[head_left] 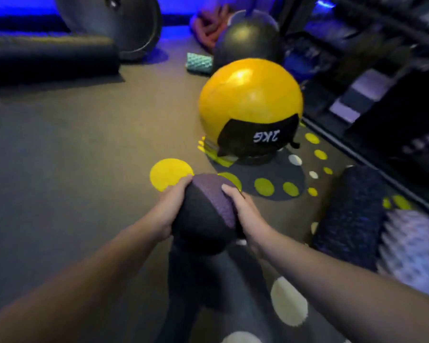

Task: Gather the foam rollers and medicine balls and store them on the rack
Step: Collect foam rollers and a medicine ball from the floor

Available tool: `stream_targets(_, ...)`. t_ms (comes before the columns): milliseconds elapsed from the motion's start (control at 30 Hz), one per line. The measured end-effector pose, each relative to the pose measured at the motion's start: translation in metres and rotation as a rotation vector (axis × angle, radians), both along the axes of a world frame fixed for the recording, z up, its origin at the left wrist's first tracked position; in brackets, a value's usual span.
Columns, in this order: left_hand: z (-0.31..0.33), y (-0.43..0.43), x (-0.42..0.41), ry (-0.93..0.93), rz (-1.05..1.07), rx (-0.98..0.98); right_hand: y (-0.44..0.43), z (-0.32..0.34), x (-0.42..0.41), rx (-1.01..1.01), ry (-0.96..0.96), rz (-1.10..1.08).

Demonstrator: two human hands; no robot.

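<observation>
Gym floor (pixel 72 144) holds a yellow ball (pixel 250 95). Both the left hand (pixel 170 209) and right hand (pixel 243 211) grip 1 dark ball (pixel 206 219), likely because it is heavy.

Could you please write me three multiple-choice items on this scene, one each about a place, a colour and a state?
1. The teal ribbed foam roller lies:
A) on a chair
B) on the floor beside the dark grey ball
C) inside a box

2. The large medicine ball with the black patch is:
A) red
B) white
C) yellow

3. The small black-and-purple ball is:
A) lying untouched
B) gripped by the left hand and right hand
C) balanced on a foot

Answers:
1 B, it rests on the floor left of the grey ball.
2 C, its skin is bright yellow.
3 B, one hand clasps each side.
</observation>
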State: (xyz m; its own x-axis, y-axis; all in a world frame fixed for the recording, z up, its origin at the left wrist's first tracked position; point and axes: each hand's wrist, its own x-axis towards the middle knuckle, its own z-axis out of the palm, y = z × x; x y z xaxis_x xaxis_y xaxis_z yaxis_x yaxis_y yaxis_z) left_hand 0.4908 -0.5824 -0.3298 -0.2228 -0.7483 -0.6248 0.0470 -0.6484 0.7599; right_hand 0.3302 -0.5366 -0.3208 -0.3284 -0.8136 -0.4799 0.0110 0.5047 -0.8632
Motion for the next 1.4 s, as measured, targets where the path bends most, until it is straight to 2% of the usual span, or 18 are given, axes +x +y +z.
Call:
stream_targets(133, -0.045, -0.030, -0.087, -0.103, -0.125, -0.087, 0.013, 0.003, -0.080, -0.025, 0.208, -0.045)
stream_targets(200, -0.043, -0.025, -0.113, -0.230, -0.175, -0.182, 0.018, -0.005, -0.107, 0.037, 0.362, -0.036)
stream_targets(267, -0.028, -0.014, -0.131, -0.326, -0.185, -0.355, 0.017, -0.011, -0.120, 0.024, 0.501, -0.118)
stream_targets(367, -0.021, 0.006, -0.131, -0.288, -0.129, -0.500, 0.014, -0.020, -0.122, 0.011, 0.672, -0.301)
stream_targets(467, -0.033, 0.010, -0.101, -0.369, -0.354, -0.661, -0.010, -0.009, -0.121, 0.176, 0.872, -0.527)
stream_targets(500, -0.036, 0.008, -0.086, -0.425, -0.443, -0.700, -0.020, 0.001, -0.122, 0.255, 0.936, -0.538)
stream_targets(600, -0.022, 0.005, -0.037, -0.620, -0.535, -0.715, -0.043, 0.027, -0.117, 0.291, 0.981, -0.444)
stream_targets(700, 0.000, 0.003, -0.003, -0.624, -0.362, -0.603, -0.049, 0.021, -0.076, 0.173, 1.065, -0.273)
stream_targets(833, 0.026, -0.007, 0.031, -0.654, -0.093, -0.548, -0.041, 0.007, -0.001, -0.060, 1.202, 0.040)
stream_targets(967, 0.050, -0.011, 0.076, -0.815, 0.028, -0.558, -0.040, 0.035, 0.055, -0.083, 1.149, 0.293)
stream_targets(1167, 0.080, 0.004, 0.163, -1.006, -0.046, -0.584, -0.053, 0.064, 0.116, -0.002, 1.067, 0.593)
stream_targets(1267, 0.070, 0.020, 0.224, -1.048, 0.015, -0.571, -0.049, 0.069, 0.159, -0.113, 1.089, 0.683)
stream_targets(1400, 0.033, 0.053, 0.305, -1.072, 0.255, -0.523, -0.024, 0.053, 0.218, -0.247, 1.056, 0.856)
